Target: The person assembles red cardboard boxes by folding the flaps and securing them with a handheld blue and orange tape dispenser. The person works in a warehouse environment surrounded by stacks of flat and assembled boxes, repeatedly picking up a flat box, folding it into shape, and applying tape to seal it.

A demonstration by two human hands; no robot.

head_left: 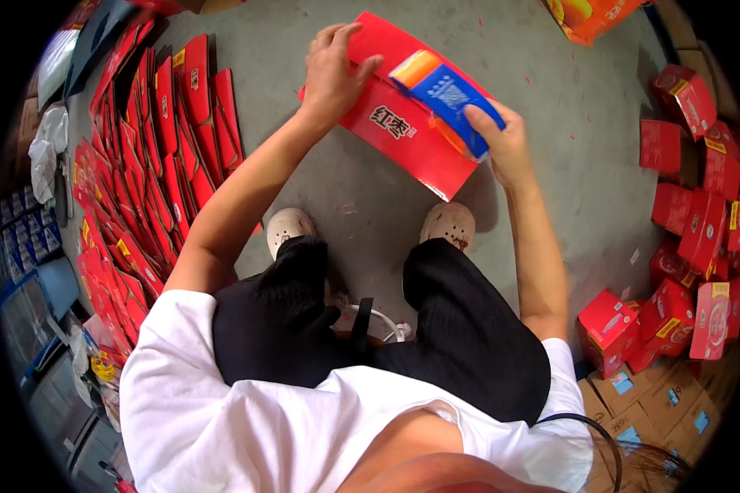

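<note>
A red carton point(376, 123) with dark printed characters lies tilted in front of me, its near corner pointing toward my right shoe. My left hand point(334, 74) rests over its left edge, thumb and fingers spread against the red card. In my right hand point(510, 144) is a blue and orange tape dispenser point(448, 97), the thumb pressed on its blue side. The dispenser is over the right part of the carton and slightly blurred. The fingers under it are mostly hidden.
Flattened red cartons point(160, 156) stand packed in rows at my left. Made-up red boxes point(703, 226) are heaped at the right, beside brown cartons point(645, 411). An orange bag point(588, 18) lies at the far right on the grey floor point(567, 156). My shoes point(290, 226) are close to the carton.
</note>
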